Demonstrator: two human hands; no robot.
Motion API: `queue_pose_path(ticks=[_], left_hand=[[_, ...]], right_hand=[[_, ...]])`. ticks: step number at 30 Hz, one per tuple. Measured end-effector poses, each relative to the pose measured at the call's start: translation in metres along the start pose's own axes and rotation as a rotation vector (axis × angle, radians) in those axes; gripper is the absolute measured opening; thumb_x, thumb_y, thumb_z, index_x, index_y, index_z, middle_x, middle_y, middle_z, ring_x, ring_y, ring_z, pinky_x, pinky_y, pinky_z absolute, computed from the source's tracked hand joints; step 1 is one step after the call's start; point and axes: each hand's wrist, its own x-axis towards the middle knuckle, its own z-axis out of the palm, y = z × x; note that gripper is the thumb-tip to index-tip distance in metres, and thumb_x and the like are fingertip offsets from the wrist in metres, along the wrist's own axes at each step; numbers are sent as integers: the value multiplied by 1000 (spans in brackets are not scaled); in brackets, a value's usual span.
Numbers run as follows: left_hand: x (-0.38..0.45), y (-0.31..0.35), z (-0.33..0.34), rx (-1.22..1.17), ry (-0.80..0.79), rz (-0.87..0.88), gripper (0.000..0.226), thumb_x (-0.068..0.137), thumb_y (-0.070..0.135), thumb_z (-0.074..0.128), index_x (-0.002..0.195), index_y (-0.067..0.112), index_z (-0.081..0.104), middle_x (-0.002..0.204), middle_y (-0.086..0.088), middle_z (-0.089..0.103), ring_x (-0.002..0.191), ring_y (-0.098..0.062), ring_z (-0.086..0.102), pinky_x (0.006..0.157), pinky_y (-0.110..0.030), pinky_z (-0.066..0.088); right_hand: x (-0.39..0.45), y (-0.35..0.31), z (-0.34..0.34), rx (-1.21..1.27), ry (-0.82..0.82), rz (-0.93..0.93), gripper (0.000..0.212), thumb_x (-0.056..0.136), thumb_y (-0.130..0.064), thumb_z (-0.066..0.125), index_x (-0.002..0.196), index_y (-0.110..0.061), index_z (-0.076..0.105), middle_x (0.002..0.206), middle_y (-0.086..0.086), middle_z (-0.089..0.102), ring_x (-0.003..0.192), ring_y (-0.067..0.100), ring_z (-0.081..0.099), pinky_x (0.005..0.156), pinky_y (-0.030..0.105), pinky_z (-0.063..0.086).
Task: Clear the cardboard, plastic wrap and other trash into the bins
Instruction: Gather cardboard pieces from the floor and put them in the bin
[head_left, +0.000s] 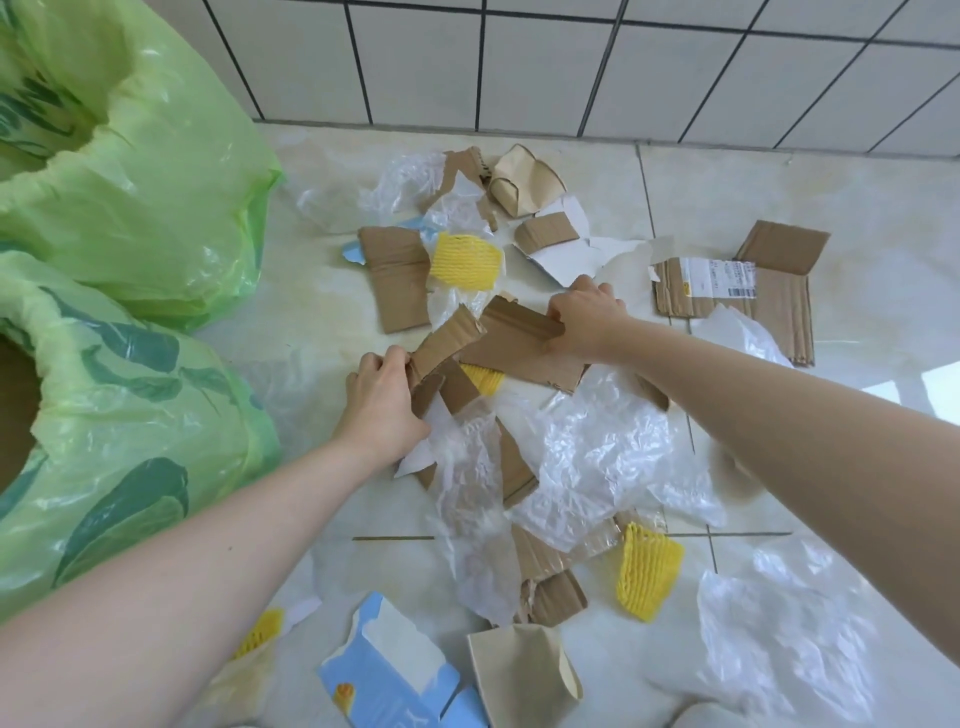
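Note:
Torn brown cardboard, crumpled clear plastic wrap (597, 457) and yellow foam nets (465, 262) lie scattered over the tiled floor. My left hand (382, 402) grips a small folded cardboard piece (447, 345) at the middle of the pile. My right hand (584, 319) holds the far end of a larger flat cardboard piece (519, 348) beside it. Two bins lined with green bags stand at the left, a near bin (130, 415) and a far bin (156, 171).
A white tiled wall (571, 62) runs along the back. A labelled cardboard flap (737, 288) lies at the right. A blue carton (384, 670), a beige paper piece (519, 675) and another yellow foam net (647, 571) lie near me.

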Motion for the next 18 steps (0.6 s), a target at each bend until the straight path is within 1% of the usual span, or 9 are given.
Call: queue_pose_path(ticks=[2, 4, 7, 9, 14, 16, 18], left_hand=[[-2, 0, -4, -52, 28, -12, 55, 66, 8, 73, 112, 13, 45, 106, -9, 42, 104, -33, 43, 77, -34, 39], [-2, -3, -5, -82, 58, -34, 52, 64, 9, 74, 108, 13, 45, 99, -8, 45, 100, -33, 44, 75, -36, 41], [-2, -8, -8, -150, 82, -68, 52, 59, 14, 74, 102, 18, 44, 92, -6, 57, 92, -35, 54, 71, -41, 51], [-2, -9, -10, -185, 91, -90, 52, 57, 16, 73, 99, 20, 42, 87, -5, 60, 86, -36, 58, 70, -44, 54], [-1, -8, -14, -176, 131, -104, 53, 58, 15, 75, 98, 19, 40, 93, -7, 59, 84, -36, 59, 71, -44, 53], [-1, -7, -16, -183, 142, -104, 54, 60, 12, 76, 98, 19, 39, 96, -8, 57, 80, -35, 60, 69, -43, 53], [-2, -7, -17, -196, 155, -111, 54, 62, 11, 76, 98, 19, 37, 98, -9, 55, 79, -34, 60, 67, -41, 51]], right_hand=[[-1, 1, 0, 7, 24, -5, 42, 82, -32, 66, 119, -15, 57, 131, 13, 38, 118, 38, 36, 95, 41, 36], [-3, 3, 3, -13, -14, -1, 41, 82, -32, 66, 118, -16, 59, 134, 11, 37, 121, 39, 34, 95, 43, 35], [-4, 4, 8, -35, -39, 13, 39, 82, -32, 65, 118, -18, 60, 135, 10, 35, 123, 41, 30, 97, 44, 33], [-4, 4, 11, -33, -30, 33, 39, 83, -33, 64, 119, -18, 58, 131, 11, 36, 122, 41, 30, 97, 45, 33], [-7, 8, 14, -6, -52, 72, 34, 85, -38, 62, 115, -24, 55, 120, 12, 40, 114, 38, 35, 88, 41, 32], [-7, 10, 14, 47, -69, 59, 27, 82, -40, 64, 104, -29, 54, 116, 9, 44, 112, 37, 39, 90, 42, 35], [-7, 11, 13, 121, -77, 32, 24, 78, -38, 66, 93, -31, 48, 109, 9, 48, 108, 33, 43, 92, 47, 41]])
